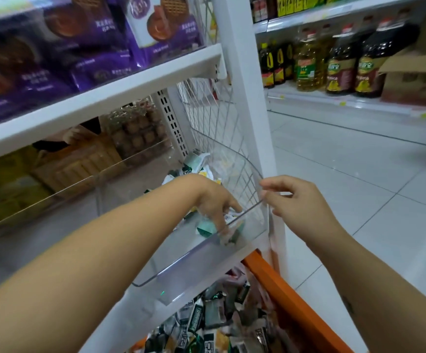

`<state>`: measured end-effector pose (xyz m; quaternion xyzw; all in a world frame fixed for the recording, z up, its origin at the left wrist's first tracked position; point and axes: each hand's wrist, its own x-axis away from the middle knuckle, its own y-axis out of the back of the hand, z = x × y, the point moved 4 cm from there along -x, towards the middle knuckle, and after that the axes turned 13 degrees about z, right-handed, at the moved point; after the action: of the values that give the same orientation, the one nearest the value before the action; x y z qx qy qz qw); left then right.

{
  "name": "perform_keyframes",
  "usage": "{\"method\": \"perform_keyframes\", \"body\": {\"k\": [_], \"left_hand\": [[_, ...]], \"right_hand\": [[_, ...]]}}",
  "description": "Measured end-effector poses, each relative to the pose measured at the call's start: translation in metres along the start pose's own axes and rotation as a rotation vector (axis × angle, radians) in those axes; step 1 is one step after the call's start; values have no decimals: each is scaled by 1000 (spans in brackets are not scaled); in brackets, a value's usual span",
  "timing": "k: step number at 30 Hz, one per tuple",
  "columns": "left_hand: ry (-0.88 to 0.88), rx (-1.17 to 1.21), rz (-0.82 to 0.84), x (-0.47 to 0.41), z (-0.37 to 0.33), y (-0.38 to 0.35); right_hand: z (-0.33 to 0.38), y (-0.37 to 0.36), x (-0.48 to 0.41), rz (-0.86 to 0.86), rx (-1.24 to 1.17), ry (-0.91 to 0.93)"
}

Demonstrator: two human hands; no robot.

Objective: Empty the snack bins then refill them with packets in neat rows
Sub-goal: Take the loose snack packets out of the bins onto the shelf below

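Observation:
A clear plastic snack bin (201,253) sits on the white shelf at the aisle end. A few green and white snack packets (206,228) lie at its front corner, with more packets (194,166) toward the back. My left hand (214,200) reaches down inside the bin, fingers curled among the front packets; whether it holds one is hidden behind the bin wall. My right hand (293,200) pinches the bin's top right corner. Below, an orange basket (298,309) holds several loose packets (211,324).
Purple cookie bags (84,54) fill the shelf above. The neighbouring clear bin (79,184) stands to the left, with brown boxed goods behind. A white wire grid (219,133) and the shelf post (252,110) bound the right side. Oil bottles (339,67) line a far shelf across the tiled floor.

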<state>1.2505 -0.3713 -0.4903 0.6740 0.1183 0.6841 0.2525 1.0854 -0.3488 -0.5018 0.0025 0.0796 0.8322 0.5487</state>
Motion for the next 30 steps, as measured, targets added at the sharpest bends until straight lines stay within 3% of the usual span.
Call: {"method": "perform_keyframes", "body": {"k": [6, 13, 20, 23, 27, 30], "left_hand": [[108, 50, -75, 10, 31, -23], [41, 345, -101, 8, 50, -41], [59, 427, 7, 5, 34, -55], [24, 432, -78, 10, 40, -52], [-52, 443, -383, 32, 53, -38], [-4, 339, -494, 41, 60, -39]], "right_hand": [[2, -1, 3, 2, 6, -25], [5, -7, 4, 5, 27, -22], [5, -8, 3, -13, 55, -23], [4, -10, 2, -12, 72, -15], [5, -11, 2, -16, 77, -26], [6, -14, 3, -20, 84, -39]]}}
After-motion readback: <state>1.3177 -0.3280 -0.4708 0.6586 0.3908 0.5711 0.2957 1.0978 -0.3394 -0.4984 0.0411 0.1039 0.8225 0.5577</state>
